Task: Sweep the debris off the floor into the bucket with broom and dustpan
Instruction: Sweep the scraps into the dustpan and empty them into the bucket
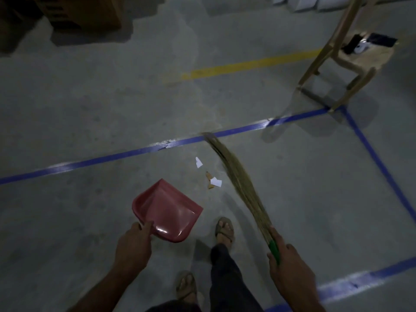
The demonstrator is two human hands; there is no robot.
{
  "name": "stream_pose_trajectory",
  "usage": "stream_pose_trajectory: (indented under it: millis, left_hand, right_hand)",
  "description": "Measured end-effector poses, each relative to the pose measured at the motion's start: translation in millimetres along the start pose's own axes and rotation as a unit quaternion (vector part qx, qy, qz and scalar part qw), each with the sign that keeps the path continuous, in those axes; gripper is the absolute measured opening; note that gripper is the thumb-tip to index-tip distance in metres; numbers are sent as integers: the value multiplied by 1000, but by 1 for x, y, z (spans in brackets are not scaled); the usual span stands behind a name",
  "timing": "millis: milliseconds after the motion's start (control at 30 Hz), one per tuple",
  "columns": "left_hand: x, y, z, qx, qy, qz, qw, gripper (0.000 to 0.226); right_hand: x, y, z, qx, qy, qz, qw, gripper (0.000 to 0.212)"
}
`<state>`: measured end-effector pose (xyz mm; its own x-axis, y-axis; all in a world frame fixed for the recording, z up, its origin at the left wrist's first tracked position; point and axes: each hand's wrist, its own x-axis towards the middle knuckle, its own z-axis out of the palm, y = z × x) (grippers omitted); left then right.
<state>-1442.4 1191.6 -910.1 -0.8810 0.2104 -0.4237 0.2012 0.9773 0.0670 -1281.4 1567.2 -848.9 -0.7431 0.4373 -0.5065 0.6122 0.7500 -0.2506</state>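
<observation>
The floor (94, 104) is bare concrete crossed by blue tape (126, 153), with wide open room left of the sweeping spot. A chair (351, 57) stands at the tape corner, well right of the debris. The broom (238, 181) slants from the right hand (286, 264), closed around its green handle, up to bristle tips touching the tape. The left hand (132, 246) grips the red dustpan (167, 212), its mouth facing the paper scraps (212, 180) lying between pan and broom. No bucket shows.

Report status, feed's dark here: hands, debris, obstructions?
Left hand holds red dustpan; right hand grips broom. Paper scraps lie between them, unswept. Bucket not in view.
</observation>
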Motion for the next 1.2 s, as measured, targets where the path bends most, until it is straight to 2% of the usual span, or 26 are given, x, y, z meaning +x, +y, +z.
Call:
stream_pose_trajectory:
  millis: [133,267,467,600,700,800,900,1000,1100,1200]
  left_hand:
    - [87,19,22,10,-15,-22,1000,54]
    - [179,24,75,36,-23,-9,999,51]
    - [334,1,201,65,-40,-7,997,39]
    - [440,-23,241,78,-23,33,996,33]
    - [498,-36,242,89,-14,87,992,31]
    - [528,-42,238,109,-31,159,981,37]
    - [537,-34,237,124,-45,202,970,40]
    - [525,-35,241,128,-46,223,965,40]
    - [498,-56,250,145,-53,232,960,42]
    - [467,-72,266,159,-72,225,959,46]
  right_hand:
    - [117,-17,7,-17,-28,-3,999,66]
    - [234,-31,31,-55,-39,-27,997,68]
    - [414,-41,121,-130,-24,-83,988,66]
    - [486,-28,188,-194,-36,-98,976,67]
    - [488,-13,223,-209,-88,-104,968,67]
    - [453,0,248,-189,-121,-115,968,69]
    - [413,9,256,-174,-144,-104,969,75]
    - [372,15,246,-107,-164,-73,978,73]
    - [337,39,236,-16,-128,-5,992,87]
    - [318,66,234,-2,-132,56,990,108]
